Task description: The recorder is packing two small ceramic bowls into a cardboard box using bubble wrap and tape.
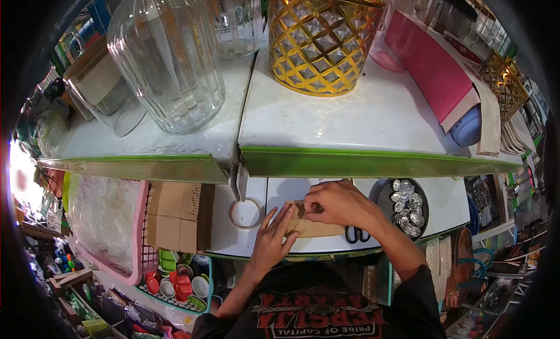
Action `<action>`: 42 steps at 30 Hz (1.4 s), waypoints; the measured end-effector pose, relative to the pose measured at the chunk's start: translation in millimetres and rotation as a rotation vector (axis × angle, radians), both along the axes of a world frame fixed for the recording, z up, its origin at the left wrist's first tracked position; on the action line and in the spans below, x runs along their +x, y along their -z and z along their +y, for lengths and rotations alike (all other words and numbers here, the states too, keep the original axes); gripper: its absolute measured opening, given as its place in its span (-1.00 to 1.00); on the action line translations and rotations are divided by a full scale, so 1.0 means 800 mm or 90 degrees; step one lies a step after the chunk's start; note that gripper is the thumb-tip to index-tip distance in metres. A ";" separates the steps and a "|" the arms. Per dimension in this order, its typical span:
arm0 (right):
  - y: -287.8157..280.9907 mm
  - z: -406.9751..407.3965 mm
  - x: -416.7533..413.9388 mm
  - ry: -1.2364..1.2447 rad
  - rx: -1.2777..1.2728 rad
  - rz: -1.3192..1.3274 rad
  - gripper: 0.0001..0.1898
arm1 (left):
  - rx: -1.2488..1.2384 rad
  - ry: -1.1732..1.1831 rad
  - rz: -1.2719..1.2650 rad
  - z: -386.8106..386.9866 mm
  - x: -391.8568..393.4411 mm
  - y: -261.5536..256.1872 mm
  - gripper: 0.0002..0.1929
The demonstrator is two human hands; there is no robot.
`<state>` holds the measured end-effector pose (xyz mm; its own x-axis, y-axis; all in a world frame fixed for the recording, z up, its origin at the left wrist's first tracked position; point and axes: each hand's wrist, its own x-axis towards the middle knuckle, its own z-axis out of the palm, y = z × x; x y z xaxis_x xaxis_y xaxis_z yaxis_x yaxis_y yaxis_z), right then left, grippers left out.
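Observation:
A flat piece of brown cardboard point(321, 228) lies on the white lower shelf in front of me. My left hand point(273, 235) rests at its left end, with fingers spread and fingertips on the cardboard. Over its upper left part is my right hand point(337, 205), thumb and index finger curled together; whether something small is between them cannot be told. Black scissor handles point(357, 235) stick out at the cardboard's right end. A roll of tape point(245, 213) lies left of my left hand. To the right, a dark round tray point(422, 194) holds several crinkled silvery pieces point(407, 205).
An upper shelf with a green edge point(376, 157) carries a ribbed glass jar point(168, 67), a gold lattice container point(323, 46) and a pink box point(428, 72). Left of the work spot stand a cardboard box point(173, 216) and a pink basket point(142, 234) with clear plastic.

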<state>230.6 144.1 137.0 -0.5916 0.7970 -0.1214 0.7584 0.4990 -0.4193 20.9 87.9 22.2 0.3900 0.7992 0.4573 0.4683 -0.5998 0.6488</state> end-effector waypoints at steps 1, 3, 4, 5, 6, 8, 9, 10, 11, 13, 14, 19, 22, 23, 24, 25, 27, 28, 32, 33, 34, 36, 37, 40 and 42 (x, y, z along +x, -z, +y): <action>0.000 0.003 -0.003 -0.002 0.000 -0.001 -0.78 | 0.001 0.005 0.003 0.001 0.000 0.001 -0.39; 0.001 0.008 -0.007 -0.031 -0.036 0.003 -0.78 | 0.001 0.008 0.004 0.002 0.000 0.006 -0.40; 0.001 0.009 -0.009 -0.032 -0.036 0.001 -0.78 | 0.005 0.013 -0.011 0.003 0.001 0.010 -0.45; 0.002 0.010 -0.011 -0.044 -0.038 -0.015 -0.78 | 0.009 0.018 -0.026 0.003 0.002 0.013 -0.50; 0.002 0.012 -0.013 -0.058 -0.041 -0.029 -0.79 | 0.009 0.015 -0.026 0.002 0.001 0.014 -0.50; 0.003 0.015 -0.019 -0.072 -0.035 -0.047 -0.79 | 0.006 0.010 -0.023 0.001 0.000 0.015 -0.56; 0.004 0.016 -0.021 -0.082 -0.029 -0.067 -0.79 | 0.006 0.010 -0.025 0.001 0.001 0.017 -0.56; 0.006 0.017 -0.021 -0.082 -0.029 -0.068 -0.79 | 0.008 0.016 -0.027 0.002 0.001 0.019 -0.58; 0.008 0.018 -0.022 -0.084 -0.013 -0.051 -0.80 | 0.009 0.022 -0.030 0.003 0.001 0.020 -0.60; 0.012 0.020 -0.022 -0.087 0.003 -0.036 -0.80 | 0.022 0.026 -0.027 0.003 0.001 0.022 -0.61; 0.014 0.021 -0.022 -0.085 -0.003 -0.037 -0.80 | 0.035 0.029 -0.023 0.004 0.001 0.023 -0.63; 0.014 0.028 -0.025 -0.094 -0.043 -0.123 -0.80 | 0.048 0.026 -0.022 0.004 0.001 0.026 -0.64; 0.013 0.032 -0.025 -0.104 -0.063 -0.130 -0.81 | 0.051 0.023 -0.030 0.003 0.002 0.029 -0.65; 0.014 0.033 -0.025 -0.105 -0.070 -0.119 -0.82 | 0.051 0.020 -0.035 0.003 0.002 0.029 -0.68; 0.014 0.034 -0.024 -0.105 -0.078 -0.109 -0.83 | 0.051 0.020 -0.036 0.003 0.002 0.029 -0.68; 0.013 0.035 -0.024 -0.105 -0.078 -0.109 -0.83 | 0.063 0.022 -0.026 0.004 0.003 0.028 -0.71; 0.009 0.035 -0.024 -0.096 -0.087 -0.094 -0.84 | 0.076 0.023 -0.016 0.005 0.004 0.026 -0.73; 0.008 0.035 -0.025 -0.096 -0.087 -0.094 -0.84 | 0.079 0.023 -0.018 0.004 0.004 0.024 -0.76; 0.010 0.036 -0.027 -0.086 -0.064 -0.097 -0.83 | 0.085 0.025 -0.021 0.005 0.004 0.027 -0.77; 0.011 0.036 -0.028 -0.083 -0.058 -0.088 -0.83 | 0.085 0.024 -0.021 0.005 0.004 0.030 -0.77; 0.012 0.035 -0.030 -0.084 -0.058 -0.088 -0.83 | 0.089 0.025 -0.029 0.005 0.004 0.032 -0.77; 0.012 0.035 -0.035 -0.057 -0.021 -0.134 -0.85 | 0.093 0.025 -0.037 0.005 0.004 0.033 -0.77; 0.012 0.036 -0.036 -0.057 -0.021 -0.134 -0.85 | 0.091 0.027 -0.041 0.005 0.004 0.033 -0.77; 0.013 0.036 -0.036 -0.041 -0.017 -0.146 -0.86 | 0.085 0.030 -0.044 0.004 0.005 0.032 -0.76; 0.018 0.039 -0.032 -0.007 -0.006 -0.137 -0.80 | 0.083 0.030 -0.042 0.004 0.005 0.033 -0.76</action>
<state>205.3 175.6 122.7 -0.5605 0.7885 -0.2532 0.8251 0.5053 -0.2529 25.2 90.9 -3.9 0.3921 0.7126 0.5818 0.3965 -0.7015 0.5921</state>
